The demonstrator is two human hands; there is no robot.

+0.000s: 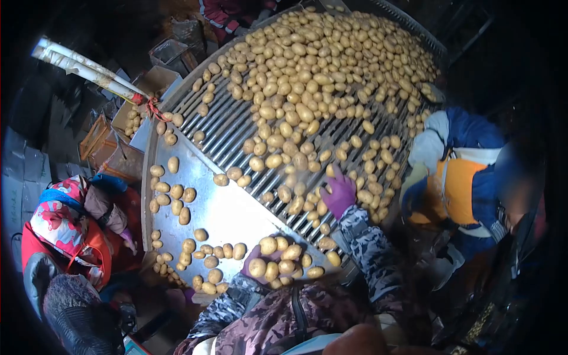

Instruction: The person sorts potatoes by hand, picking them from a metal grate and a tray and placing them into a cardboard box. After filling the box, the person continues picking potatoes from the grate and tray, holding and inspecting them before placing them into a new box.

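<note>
My left hand [273,256], in a purple glove, is low on the metal sheet, curled among potatoes [257,268]. Potatoes cover most of its fingers, and some seem to rest in it. Farther forward, my right hand [339,194], also purple-gloved, reaches over the slatted metal grate [236,133] with thumb and fingers apart. A potato [330,170] lies at its fingertips, and more potatoes surround it. A large heap of potatoes [331,59] covers the far part of the grate.
Loose potatoes [177,190] dot the smooth metal sheet [201,168]. White pipes [89,70] jut over the left edge, tied with red cord. Cardboard boxes [121,118] stand beyond. One person [65,231] is at left, another [464,177] at right, and a third [231,12] across the heap.
</note>
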